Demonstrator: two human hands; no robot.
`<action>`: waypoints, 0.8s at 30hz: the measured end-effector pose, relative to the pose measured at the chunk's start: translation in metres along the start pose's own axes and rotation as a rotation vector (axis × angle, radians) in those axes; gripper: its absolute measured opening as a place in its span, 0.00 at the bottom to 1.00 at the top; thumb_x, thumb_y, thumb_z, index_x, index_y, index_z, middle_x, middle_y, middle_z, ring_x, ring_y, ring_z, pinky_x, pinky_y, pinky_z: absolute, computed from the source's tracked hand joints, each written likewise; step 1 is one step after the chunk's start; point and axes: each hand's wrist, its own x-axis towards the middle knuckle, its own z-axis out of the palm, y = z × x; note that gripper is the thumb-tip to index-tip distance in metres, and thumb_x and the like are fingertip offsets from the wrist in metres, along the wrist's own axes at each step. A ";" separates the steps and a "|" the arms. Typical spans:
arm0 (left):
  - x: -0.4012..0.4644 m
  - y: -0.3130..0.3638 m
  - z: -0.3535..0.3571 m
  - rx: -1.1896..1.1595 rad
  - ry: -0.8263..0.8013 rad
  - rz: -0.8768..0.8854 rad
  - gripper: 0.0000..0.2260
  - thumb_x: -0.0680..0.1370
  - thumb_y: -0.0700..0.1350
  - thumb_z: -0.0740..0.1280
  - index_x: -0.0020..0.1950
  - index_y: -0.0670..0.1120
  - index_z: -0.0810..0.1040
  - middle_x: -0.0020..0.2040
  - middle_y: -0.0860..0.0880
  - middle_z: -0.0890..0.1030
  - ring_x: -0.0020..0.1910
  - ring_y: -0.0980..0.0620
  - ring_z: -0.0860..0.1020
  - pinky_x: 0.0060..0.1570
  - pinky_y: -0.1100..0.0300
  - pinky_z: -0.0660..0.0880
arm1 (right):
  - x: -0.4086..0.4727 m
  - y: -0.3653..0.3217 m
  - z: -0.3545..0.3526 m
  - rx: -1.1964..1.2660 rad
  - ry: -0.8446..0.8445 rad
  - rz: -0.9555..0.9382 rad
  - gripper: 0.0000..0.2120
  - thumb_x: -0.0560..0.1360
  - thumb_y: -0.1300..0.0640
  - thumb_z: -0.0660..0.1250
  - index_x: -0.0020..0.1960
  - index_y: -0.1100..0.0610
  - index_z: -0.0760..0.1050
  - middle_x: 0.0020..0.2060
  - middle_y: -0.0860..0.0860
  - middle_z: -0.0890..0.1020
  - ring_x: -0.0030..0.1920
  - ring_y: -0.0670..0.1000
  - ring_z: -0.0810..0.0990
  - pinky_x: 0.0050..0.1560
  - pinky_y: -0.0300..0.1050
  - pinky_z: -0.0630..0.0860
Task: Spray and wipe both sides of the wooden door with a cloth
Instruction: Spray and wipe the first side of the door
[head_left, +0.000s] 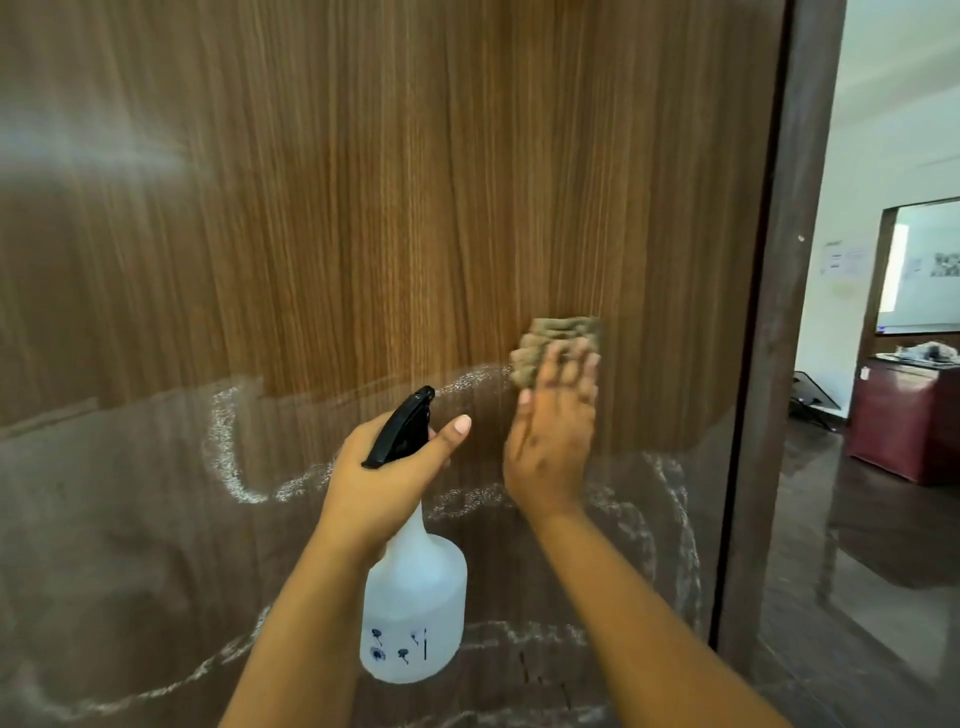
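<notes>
In the head view, most of the frame is filled by the wooden door (389, 208), whose vertical brown grain is seen close up, with its dark edge running down the right side. A folded, tan-coloured cloth (558, 345) is pressed flat against the door by the right hand (553, 441), whose fingers are stretched out straight over the lower part of the cloth; the upper part of the cloth is left showing above the fingertips. A white translucent spray bottle (413, 608) with a black trigger head (402, 428) is gripped at its neck by the left hand (384, 480), with the fingers curled round it and the thumb raised beside the trigger head. The bottle is held upright, just left of the right forearm and slightly apart from the door surface, with its nozzle pointed up and to the right. Small dark printed marks are seen low on the bottle. Curved whitish streaks of foamy residue (228, 457) are spread across the lower half of the door, beside and below both hands. Past the door's edge, at the right, a dark glossy floor (857, 571), a reddish-brown cabinet (904, 421) and a white wall (852, 171) with papers pinned on it are seen.
</notes>
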 end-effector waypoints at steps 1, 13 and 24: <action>-0.002 0.001 -0.003 -0.015 0.010 -0.005 0.28 0.65 0.61 0.75 0.48 0.36 0.79 0.44 0.35 0.81 0.49 0.35 0.81 0.57 0.40 0.77 | 0.005 -0.001 -0.003 0.006 -0.064 -0.184 0.26 0.82 0.57 0.53 0.79 0.61 0.52 0.78 0.58 0.52 0.79 0.58 0.48 0.78 0.53 0.49; -0.021 -0.007 -0.021 -0.031 -0.015 -0.130 0.17 0.71 0.54 0.76 0.46 0.40 0.83 0.32 0.42 0.80 0.32 0.49 0.79 0.35 0.61 0.77 | 0.078 0.033 -0.014 -0.025 0.163 0.277 0.26 0.84 0.54 0.49 0.79 0.63 0.50 0.78 0.62 0.53 0.79 0.59 0.50 0.77 0.51 0.48; -0.022 0.000 -0.048 -0.004 0.015 -0.149 0.18 0.71 0.52 0.78 0.43 0.37 0.80 0.31 0.44 0.79 0.33 0.48 0.79 0.38 0.54 0.79 | 0.051 -0.009 -0.007 0.153 0.178 0.319 0.29 0.84 0.49 0.48 0.80 0.61 0.47 0.78 0.62 0.51 0.79 0.60 0.48 0.77 0.54 0.47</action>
